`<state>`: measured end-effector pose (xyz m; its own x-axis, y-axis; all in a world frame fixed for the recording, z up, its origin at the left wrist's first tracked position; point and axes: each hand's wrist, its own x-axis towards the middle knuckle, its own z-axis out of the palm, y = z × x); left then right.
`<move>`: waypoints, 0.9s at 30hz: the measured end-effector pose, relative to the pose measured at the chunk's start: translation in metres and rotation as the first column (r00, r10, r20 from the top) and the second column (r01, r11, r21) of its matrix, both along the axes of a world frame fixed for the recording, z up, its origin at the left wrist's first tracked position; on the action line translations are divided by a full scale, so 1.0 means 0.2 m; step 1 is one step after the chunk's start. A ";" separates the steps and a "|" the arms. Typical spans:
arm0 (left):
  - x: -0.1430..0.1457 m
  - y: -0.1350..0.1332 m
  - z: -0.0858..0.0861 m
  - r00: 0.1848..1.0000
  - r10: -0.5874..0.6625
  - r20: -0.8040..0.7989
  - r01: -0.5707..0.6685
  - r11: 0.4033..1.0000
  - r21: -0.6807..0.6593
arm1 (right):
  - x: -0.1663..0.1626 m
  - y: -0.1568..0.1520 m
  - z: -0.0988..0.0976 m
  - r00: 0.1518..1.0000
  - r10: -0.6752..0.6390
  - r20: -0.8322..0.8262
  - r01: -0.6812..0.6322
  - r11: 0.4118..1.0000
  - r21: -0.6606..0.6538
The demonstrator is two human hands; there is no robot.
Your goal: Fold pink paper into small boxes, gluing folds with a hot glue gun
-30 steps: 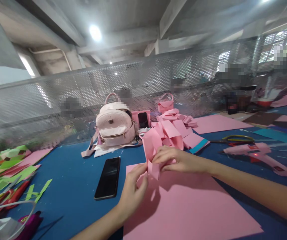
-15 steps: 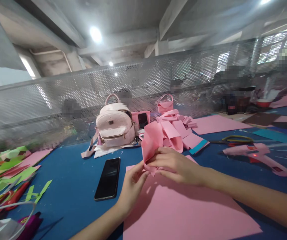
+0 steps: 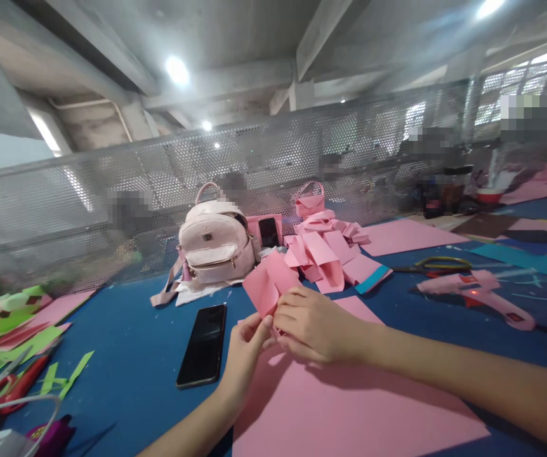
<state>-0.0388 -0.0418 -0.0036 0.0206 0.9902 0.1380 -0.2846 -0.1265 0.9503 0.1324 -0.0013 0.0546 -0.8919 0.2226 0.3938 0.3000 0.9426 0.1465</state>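
Both hands meet over a large pink paper sheet [image 3: 349, 406] on the blue table. My left hand [image 3: 245, 349] pinches the lower edge of a folded pink paper piece [image 3: 268, 285]. My right hand [image 3: 314, 324] curls around the same piece from the right, fingers closed on it. The piece sticks up and leftward above the fingers. A black phone [image 3: 202, 346] lies just left of my left hand.
A pale pink backpack [image 3: 214, 247] and a heap of pink paper strips [image 3: 330, 251] sit behind. A pink glue gun [image 3: 476, 292] and scissors [image 3: 438, 263] lie at right. Green paper scraps [image 3: 21, 330] litter the left. A perforated metal screen [image 3: 112, 203] bounds the far table edge.
The pink paper piece has been folded shorter and tilted left. Both hands shifted slightly nearer and closed tighter around it.
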 end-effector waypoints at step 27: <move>-0.05 0.07 0.04 0.861 -0.108 -0.497 0.166 0.983 0.073 | 0.04 0.15 0.32 0.959 -0.259 0.110 0.282 0.874 -0.396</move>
